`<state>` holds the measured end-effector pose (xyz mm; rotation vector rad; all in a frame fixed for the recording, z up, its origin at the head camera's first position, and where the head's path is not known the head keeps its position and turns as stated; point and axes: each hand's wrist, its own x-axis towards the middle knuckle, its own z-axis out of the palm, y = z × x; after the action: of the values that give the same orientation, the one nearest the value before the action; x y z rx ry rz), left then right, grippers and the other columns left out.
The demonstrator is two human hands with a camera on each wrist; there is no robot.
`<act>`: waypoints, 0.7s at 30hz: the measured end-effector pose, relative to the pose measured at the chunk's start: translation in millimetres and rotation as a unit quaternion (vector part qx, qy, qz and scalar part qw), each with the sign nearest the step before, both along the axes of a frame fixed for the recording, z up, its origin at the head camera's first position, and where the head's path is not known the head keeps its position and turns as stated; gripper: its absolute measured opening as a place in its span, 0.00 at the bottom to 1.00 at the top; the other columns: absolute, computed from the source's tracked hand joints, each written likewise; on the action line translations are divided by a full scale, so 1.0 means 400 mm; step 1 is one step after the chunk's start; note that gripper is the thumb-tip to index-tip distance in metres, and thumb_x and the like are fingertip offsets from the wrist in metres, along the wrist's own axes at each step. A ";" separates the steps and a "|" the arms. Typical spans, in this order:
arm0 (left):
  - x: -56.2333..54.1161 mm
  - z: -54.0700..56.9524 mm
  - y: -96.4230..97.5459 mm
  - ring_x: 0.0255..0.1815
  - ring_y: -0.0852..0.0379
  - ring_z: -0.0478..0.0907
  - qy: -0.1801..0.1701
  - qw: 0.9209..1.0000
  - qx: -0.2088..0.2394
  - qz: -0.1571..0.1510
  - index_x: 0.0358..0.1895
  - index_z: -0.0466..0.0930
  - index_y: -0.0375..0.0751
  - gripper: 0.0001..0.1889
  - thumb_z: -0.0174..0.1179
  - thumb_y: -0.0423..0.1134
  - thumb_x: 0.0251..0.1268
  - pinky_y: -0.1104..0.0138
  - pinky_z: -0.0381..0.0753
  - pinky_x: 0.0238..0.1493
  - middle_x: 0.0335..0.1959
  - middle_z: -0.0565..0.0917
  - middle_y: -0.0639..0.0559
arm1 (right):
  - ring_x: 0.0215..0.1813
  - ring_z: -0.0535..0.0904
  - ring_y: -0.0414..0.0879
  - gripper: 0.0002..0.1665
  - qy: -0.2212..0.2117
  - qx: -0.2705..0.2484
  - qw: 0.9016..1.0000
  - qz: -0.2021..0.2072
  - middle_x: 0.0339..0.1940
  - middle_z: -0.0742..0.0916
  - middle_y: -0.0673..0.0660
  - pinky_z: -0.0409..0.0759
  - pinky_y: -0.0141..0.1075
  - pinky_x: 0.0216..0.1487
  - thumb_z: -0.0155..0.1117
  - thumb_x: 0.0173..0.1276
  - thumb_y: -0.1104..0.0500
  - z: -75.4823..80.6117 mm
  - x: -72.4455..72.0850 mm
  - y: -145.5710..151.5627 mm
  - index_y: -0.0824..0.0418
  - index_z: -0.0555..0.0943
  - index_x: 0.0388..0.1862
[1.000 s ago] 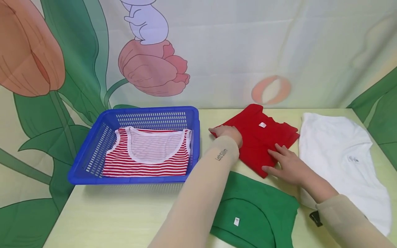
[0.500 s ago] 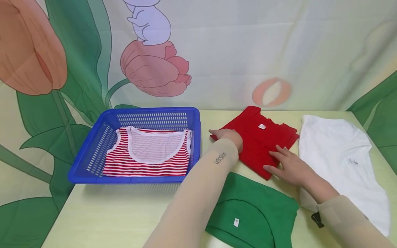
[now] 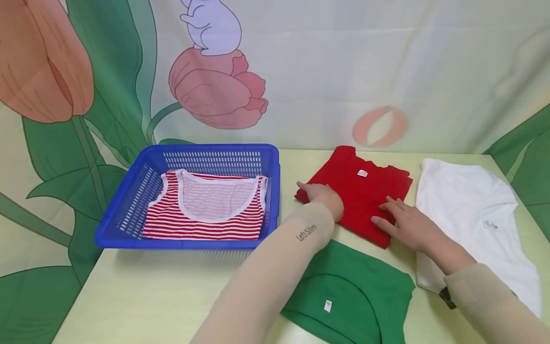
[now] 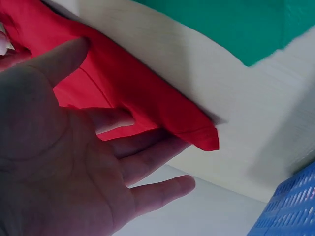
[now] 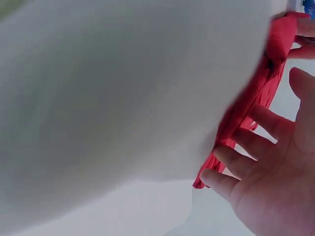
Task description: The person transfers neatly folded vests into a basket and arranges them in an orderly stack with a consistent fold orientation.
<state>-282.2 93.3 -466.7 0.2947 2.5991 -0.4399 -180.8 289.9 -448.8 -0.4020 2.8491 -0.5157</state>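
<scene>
A folded red shirt (image 3: 363, 196) with a small white neck label lies on the table, its neckline toward the back. My left hand (image 3: 323, 197) touches its left side; in the left wrist view the fingers (image 4: 147, 160) are extended against the cloth, one finger standing apart from it. On the opposite side, my right hand (image 3: 408, 224) rests its fingertips on the red edge. The right wrist view has those fingers (image 5: 241, 160) spread and slightly bent along the folded edge. Neither hand visibly pinches the fabric.
At the left stands a blue perforated basket (image 3: 185, 244) holding a folded red-and-white striped tank top (image 3: 202, 230). A folded green shirt (image 3: 352, 296) lies in front of the red one. To the right is a white shirt (image 3: 468, 215), partly under the right forearm. A patterned cloth hangs behind.
The red shirt has turned slightly, its near corner shifting right. Both hands have moved a little to the right with it. The head view has shifted slightly.
</scene>
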 end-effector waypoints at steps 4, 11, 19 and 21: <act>-0.021 -0.041 0.011 0.78 0.41 0.68 -0.021 1.000 0.002 -0.017 0.79 0.72 0.63 0.47 0.81 0.56 0.52 0.23 0.58 0.74 0.78 0.72 0.51 | 0.78 0.63 0.77 0.47 -0.002 0.015 1.000 -0.001 0.80 0.67 0.77 0.69 0.71 0.72 0.62 0.79 0.38 -0.001 -0.007 0.009 0.70 0.66 0.81; 0.020 0.022 0.002 0.69 0.44 0.77 -0.035 0.999 0.014 -0.026 0.69 0.83 0.61 0.40 0.84 0.54 0.47 0.29 0.60 0.76 0.62 0.84 0.54 | 0.79 0.61 0.78 0.51 -0.006 0.041 0.999 0.010 0.80 0.68 0.77 0.60 0.73 0.77 0.63 0.78 0.39 -0.001 -0.019 0.027 0.69 0.59 0.85; 0.097 0.115 -0.004 0.65 0.46 0.81 -0.041 0.999 0.010 -0.010 0.70 0.83 0.59 0.35 0.80 0.53 0.56 0.36 0.60 0.81 0.60 0.85 0.54 | 0.80 0.59 0.78 0.50 -0.006 0.050 0.999 0.017 0.81 0.67 0.76 0.55 0.73 0.79 0.64 0.78 0.40 0.001 -0.036 0.035 0.70 0.61 0.84; 0.101 0.119 -0.002 0.64 0.46 0.81 -0.045 0.999 0.009 -0.009 0.70 0.82 0.59 0.35 0.80 0.53 0.56 0.36 0.60 0.81 0.61 0.85 0.54 | 0.81 0.59 0.77 0.49 -0.004 0.051 0.998 0.020 0.81 0.67 0.75 0.55 0.73 0.79 0.64 0.78 0.41 0.000 -0.041 0.037 0.70 0.62 0.83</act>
<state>-241.7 92.4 -419.2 0.3376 2.5165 -0.4004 -197.3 304.7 -448.6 -0.4372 2.8385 -0.3624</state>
